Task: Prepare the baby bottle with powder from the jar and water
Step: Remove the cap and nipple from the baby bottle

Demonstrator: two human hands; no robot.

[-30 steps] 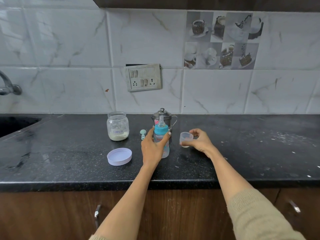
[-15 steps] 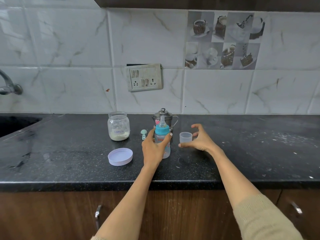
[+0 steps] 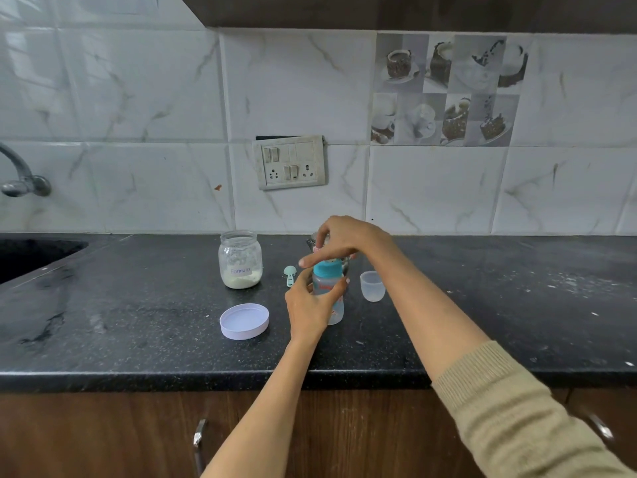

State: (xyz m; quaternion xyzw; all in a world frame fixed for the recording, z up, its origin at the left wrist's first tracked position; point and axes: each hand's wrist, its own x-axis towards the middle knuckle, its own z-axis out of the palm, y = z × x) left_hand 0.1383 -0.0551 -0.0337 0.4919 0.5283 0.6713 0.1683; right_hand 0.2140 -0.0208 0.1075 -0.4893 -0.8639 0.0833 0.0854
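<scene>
A clear baby bottle (image 3: pixel 331 294) with a teal collar stands upright on the black counter (image 3: pixel 138 315). My left hand (image 3: pixel 306 305) is wrapped around its body. My right hand (image 3: pixel 339 241) is over its top, fingers closed on the collar and teat, which it hides. The bottle's clear cap (image 3: pixel 372 286) stands on the counter just to the right. A glass jar (image 3: pixel 240 259) with pale powder in its bottom stands open at the back left. Its white lid (image 3: pixel 244 321) lies upside down in front of it. A small teal scoop (image 3: pixel 289 274) lies between jar and bottle.
A steel kettle (image 3: pixel 314 242) stands right behind the bottle, mostly hidden by my right hand. A sink (image 3: pixel 31 253) and tap (image 3: pixel 20 177) are at the far left. White powder is scattered on the counter at the right. A tiled wall with a switch plate (image 3: pixel 291 162) backs the counter.
My right hand set the clear cap down on the counter, let it go, and moved left onto the top of the bottle. My left hand kept its hold on the bottle.
</scene>
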